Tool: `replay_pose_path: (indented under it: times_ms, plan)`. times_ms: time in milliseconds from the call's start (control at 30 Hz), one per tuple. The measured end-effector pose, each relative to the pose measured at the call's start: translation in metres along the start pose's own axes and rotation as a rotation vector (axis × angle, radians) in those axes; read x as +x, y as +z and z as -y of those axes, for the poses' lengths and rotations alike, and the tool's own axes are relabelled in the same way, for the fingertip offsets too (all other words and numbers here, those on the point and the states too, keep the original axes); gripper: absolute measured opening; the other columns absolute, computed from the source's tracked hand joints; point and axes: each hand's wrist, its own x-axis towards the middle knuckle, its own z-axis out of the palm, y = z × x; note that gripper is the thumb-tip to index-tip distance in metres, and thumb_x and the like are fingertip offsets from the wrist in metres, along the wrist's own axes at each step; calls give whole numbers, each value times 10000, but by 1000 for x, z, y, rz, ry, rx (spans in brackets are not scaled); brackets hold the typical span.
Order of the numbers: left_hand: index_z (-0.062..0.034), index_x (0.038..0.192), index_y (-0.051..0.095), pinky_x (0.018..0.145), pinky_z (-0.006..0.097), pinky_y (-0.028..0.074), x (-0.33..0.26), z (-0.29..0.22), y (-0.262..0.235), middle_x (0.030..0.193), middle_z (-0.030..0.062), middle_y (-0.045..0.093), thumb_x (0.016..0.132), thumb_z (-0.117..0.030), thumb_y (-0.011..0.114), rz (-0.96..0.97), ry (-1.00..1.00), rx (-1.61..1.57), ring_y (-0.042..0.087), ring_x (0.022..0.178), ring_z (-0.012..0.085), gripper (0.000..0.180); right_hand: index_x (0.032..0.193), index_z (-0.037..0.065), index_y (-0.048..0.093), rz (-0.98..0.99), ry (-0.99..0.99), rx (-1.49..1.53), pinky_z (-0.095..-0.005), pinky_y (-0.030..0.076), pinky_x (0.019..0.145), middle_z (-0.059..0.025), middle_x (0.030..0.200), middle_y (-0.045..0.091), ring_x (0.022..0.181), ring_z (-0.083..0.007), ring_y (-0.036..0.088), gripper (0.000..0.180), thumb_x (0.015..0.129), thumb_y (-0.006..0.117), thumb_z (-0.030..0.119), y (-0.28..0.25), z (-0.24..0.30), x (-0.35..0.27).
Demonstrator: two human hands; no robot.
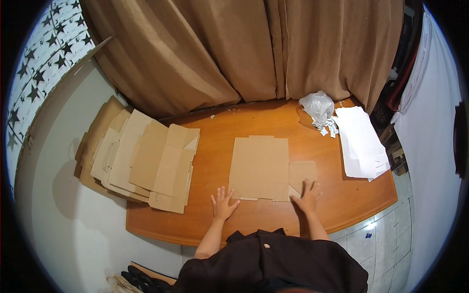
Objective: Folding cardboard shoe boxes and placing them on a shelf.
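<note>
A flattened cardboard box (260, 168) is lying unfolded in the middle of the wooden table (342, 205), just in front of you. Your left hand (223, 203) is resting open and flat on the table, fingertips touching the box's near left corner. Your right hand (308, 195) is pressing open on its small side flap. A stack of flat cardboard (141, 158) is overhanging the table's left edge. A crumpled plastic bag (317, 107) and white paper sheets (361, 141) are sitting at the far right.
</note>
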Motion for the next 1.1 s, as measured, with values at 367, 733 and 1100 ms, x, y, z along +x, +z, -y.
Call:
replay_pose_path:
  times_ms: [367, 733, 1100]
  plan:
    - [-121, 1384, 339, 1066, 573, 143, 15, -13, 3, 1380, 213, 316, 743, -404, 701, -65, -177, -162, 271, 1317, 334, 788, 1342, 139, 365, -129, 219, 379, -471, 342, 976, -281, 1320, 351, 1214, -405, 377, 754, 665, 693, 184, 12, -16, 11]
    - [-49, 948, 673, 913, 303, 391, 28, -25, -98, 1021, 112, 496, 576, 130, 546, -507, 8, -598, 499, 1024, 262, 432, 1195, -45, 501, 1, 117, 1321, -237, 468, 773, -111, 1076, 591, 967, -175, 578, 415, 791, 576, 6, -71, -13, 24]
    - [-14, 879, 632, 826, 265, 421, 19, -49, -133, 993, 58, 588, 868, -195, 633, -484, 121, -1061, 544, 930, 138, 181, 959, 39, 680, -237, -320, 536, -265, 402, 768, -59, 901, 658, 793, -135, 564, 176, 785, 652, 49, -137, 51, -8]
